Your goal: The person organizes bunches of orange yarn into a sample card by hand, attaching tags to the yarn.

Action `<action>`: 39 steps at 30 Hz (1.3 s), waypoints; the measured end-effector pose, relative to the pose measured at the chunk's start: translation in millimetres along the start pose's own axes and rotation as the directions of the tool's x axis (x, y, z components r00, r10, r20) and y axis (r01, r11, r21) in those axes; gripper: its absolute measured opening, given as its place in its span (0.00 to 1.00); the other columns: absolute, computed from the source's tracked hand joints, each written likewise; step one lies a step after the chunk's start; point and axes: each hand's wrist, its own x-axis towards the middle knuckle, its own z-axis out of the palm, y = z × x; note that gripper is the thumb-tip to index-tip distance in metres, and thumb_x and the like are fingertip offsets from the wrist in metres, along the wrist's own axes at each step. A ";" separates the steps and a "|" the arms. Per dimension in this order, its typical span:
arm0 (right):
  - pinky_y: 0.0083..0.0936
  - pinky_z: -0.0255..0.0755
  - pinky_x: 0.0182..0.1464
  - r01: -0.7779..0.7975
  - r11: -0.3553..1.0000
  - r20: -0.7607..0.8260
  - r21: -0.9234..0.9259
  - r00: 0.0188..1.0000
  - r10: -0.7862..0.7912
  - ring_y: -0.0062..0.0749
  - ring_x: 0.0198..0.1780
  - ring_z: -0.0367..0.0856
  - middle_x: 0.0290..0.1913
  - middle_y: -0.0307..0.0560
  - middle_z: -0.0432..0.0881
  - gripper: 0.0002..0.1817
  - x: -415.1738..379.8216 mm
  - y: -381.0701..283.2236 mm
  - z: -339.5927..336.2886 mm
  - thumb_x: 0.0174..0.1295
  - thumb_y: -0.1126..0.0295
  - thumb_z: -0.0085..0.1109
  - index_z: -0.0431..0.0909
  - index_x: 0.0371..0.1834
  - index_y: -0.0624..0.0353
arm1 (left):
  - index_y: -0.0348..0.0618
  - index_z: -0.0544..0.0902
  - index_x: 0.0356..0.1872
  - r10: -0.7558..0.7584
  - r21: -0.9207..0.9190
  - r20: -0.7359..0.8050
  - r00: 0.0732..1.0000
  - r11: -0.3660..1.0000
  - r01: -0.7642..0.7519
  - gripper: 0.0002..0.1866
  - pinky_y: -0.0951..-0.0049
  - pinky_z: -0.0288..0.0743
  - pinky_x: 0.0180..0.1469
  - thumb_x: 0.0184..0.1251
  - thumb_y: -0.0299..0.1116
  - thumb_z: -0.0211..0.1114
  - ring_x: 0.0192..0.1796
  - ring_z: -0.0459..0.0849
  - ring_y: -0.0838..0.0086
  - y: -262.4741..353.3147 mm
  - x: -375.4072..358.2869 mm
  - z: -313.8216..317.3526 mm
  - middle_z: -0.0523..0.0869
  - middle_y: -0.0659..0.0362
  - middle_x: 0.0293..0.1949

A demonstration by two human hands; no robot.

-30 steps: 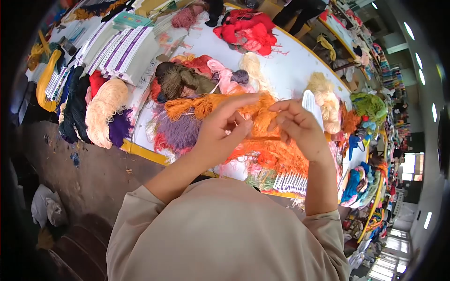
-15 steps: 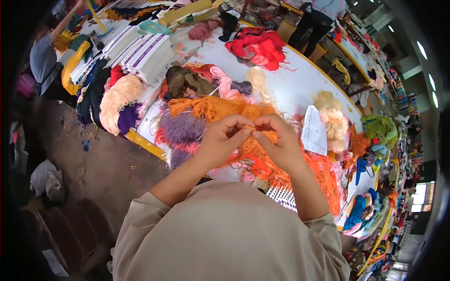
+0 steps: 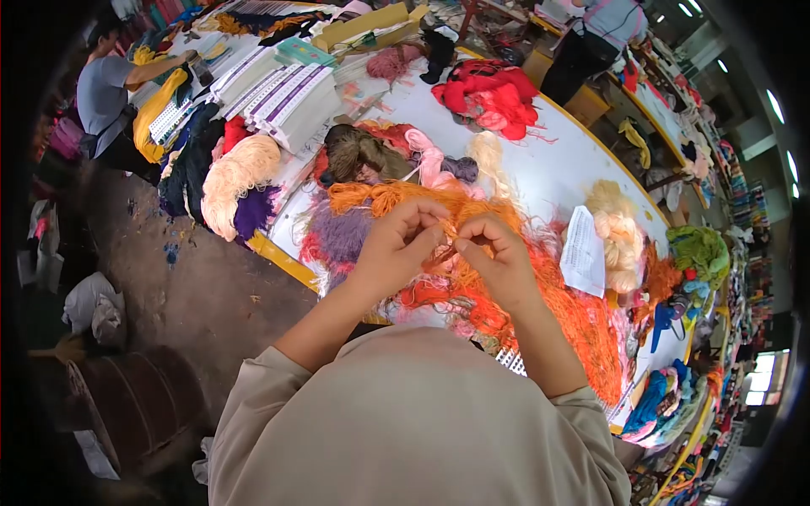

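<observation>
The fingers of the left hand (image 3: 396,244) are bent, thumb and forefinger brought together on thin orange strands (image 3: 449,228). The right hand (image 3: 499,257), just beside it, pinches the same strands between thumb and forefinger; exactly where each fingertip grips is too small to tell. Both hands are held in front of the beige garment (image 3: 405,413), above the table.

Orange yarn (image 3: 569,316) lies behind and below the hands, spreading from beyond the left hand to the right forearm. Purple yarn (image 3: 337,232) is heaped to its left. On the right, a printed sheet of paper (image 3: 582,253) lies beside a peach-coloured hank (image 3: 622,249).

Directly beyond the orange yarn are an olive-brown hank (image 3: 359,156), a pink hank (image 3: 430,160) and a cream hank (image 3: 485,154). To the left, a pale peach bundle (image 3: 240,181) hangs at the yellow edge of the white table (image 3: 561,156), near a stack of purple-banded cards (image 3: 291,101).

Farther across, a red heap of yarn (image 3: 485,88) sits near the far edge, well apart from the hands. At far left, a co-worker (image 3: 105,93) extends an arm over the table; a second person (image 3: 591,51) stands beyond the far edge.
</observation>
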 end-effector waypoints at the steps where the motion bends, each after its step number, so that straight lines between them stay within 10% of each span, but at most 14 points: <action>1: 0.19 0.68 0.40 -0.001 1.000 -0.002 -0.001 1.000 0.001 0.20 0.37 0.73 0.36 0.38 0.75 0.05 0.4 -0.6 1.3 0.62 0.77 0.62 0.76 0.37 0.62 | 0.40 0.77 0.51 0.043 0.047 -0.070 0.997 0.998 -0.040 0.11 0.84 0.69 0.36 0.70 0.21 0.57 0.34 0.74 0.88 -3.7 1.8 -3.8 0.77 0.66 0.35; 4: 0.16 0.66 0.40 -0.144 0.966 -0.008 0.213 0.989 0.149 0.15 0.38 0.71 0.35 0.33 0.74 0.03 0.7 -5.1 3.4 0.64 0.77 0.60 0.76 0.38 0.61 | 0.40 0.76 0.52 0.146 0.197 -0.181 0.973 0.974 -0.110 0.13 0.84 0.70 0.41 0.68 0.19 0.57 0.37 0.75 0.86 -1.8 4.9 -12.5 0.77 0.65 0.38; 6: 0.15 0.65 0.41 -0.227 0.918 -0.010 0.326 0.970 0.244 0.13 0.38 0.70 0.35 0.30 0.73 0.02 1.4 -8.3 3.8 0.65 0.78 0.59 0.76 0.39 0.60 | 0.39 0.79 0.50 0.537 0.586 -0.198 0.820 0.735 -0.340 0.12 0.82 0.71 0.41 0.66 0.19 0.59 0.37 0.76 0.83 3.4 4.0 -15.7 0.78 0.63 0.39; 9: 0.15 0.65 0.42 -0.219 0.913 -0.012 0.344 0.971 0.237 0.12 0.37 0.70 0.36 0.30 0.74 0.04 1.2 -8.5 5.5 0.65 0.79 0.58 0.76 0.40 0.60 | 0.39 0.82 0.46 0.432 0.581 -0.010 0.902 0.736 -0.346 0.09 0.81 0.71 0.42 0.65 0.21 0.63 0.37 0.77 0.80 3.5 -7.2 -16.8 0.79 0.62 0.39; 19: 0.17 0.67 0.42 -0.037 0.990 -0.070 0.134 0.996 0.046 0.17 0.39 0.71 0.38 0.34 0.75 0.04 -4.2 4.5 15.3 0.60 0.79 0.61 0.77 0.37 0.60 | 0.35 0.82 0.40 0.030 0.036 -0.134 0.991 0.999 -0.025 0.07 0.82 0.68 0.32 0.68 0.29 0.66 0.31 0.74 0.86 -15.6 -6.3 3.2 0.79 0.67 0.28; 24: 0.16 0.64 0.46 -0.318 0.807 0.024 0.498 0.935 0.353 0.17 0.39 0.70 0.36 0.33 0.75 0.02 -4.6 -2.1 8.8 0.61 0.75 0.56 0.77 0.35 0.58 | 0.37 0.82 0.39 -0.014 0.071 -0.141 0.990 0.997 0.024 0.06 0.83 0.65 0.30 0.70 0.29 0.63 0.29 0.72 0.87 -17.5 -4.0 -6.6 0.78 0.68 0.27; 26: 0.17 0.63 0.45 -0.341 0.765 0.060 0.546 0.927 0.370 0.17 0.39 0.70 0.35 0.33 0.75 0.02 -3.5 -2.9 7.7 0.61 0.74 0.55 0.77 0.35 0.58 | 0.40 0.82 0.38 -0.200 -0.331 -0.054 0.978 0.928 0.171 0.06 0.83 0.63 0.27 0.70 0.31 0.61 0.26 0.71 0.86 -18.5 -3.9 -11.3 0.75 0.68 0.24; 33: 0.20 0.68 0.38 -0.415 0.628 0.141 0.658 0.887 0.439 0.19 0.29 0.69 0.31 0.32 0.73 0.04 -2.4 -1.6 3.7 0.60 0.73 0.56 0.76 0.38 0.57 | 0.46 0.73 0.36 -0.245 -0.690 0.404 0.881 0.550 0.470 0.06 0.85 0.59 0.18 0.72 0.35 0.55 0.18 0.64 0.86 4.5 -7.1 -47.9 0.71 0.66 0.24; 37: 0.19 0.67 0.34 -0.492 0.590 0.215 0.640 0.852 0.478 0.17 0.23 0.65 0.30 0.31 0.73 0.03 -4.7 -4.8 1.6 0.62 0.73 0.55 0.76 0.38 0.57 | 0.45 0.76 0.34 -0.195 -0.556 -0.014 0.981 0.817 0.155 0.07 0.82 0.61 0.21 0.72 0.34 0.58 0.19 0.67 0.84 6.3 3.3 -61.4 0.75 0.67 0.24; 39: 0.18 0.66 0.33 -0.502 0.583 0.223 0.639 0.846 0.485 0.16 0.21 0.63 0.29 0.30 0.72 0.03 -3.7 -5.7 3.5 0.63 0.72 0.57 0.76 0.37 0.56 | 0.43 0.79 0.42 0.270 0.165 -0.545 0.794 0.963 -0.214 0.05 0.81 0.69 0.29 0.71 0.31 0.60 0.25 0.75 0.83 6.3 8.3 -49.0 0.80 0.66 0.28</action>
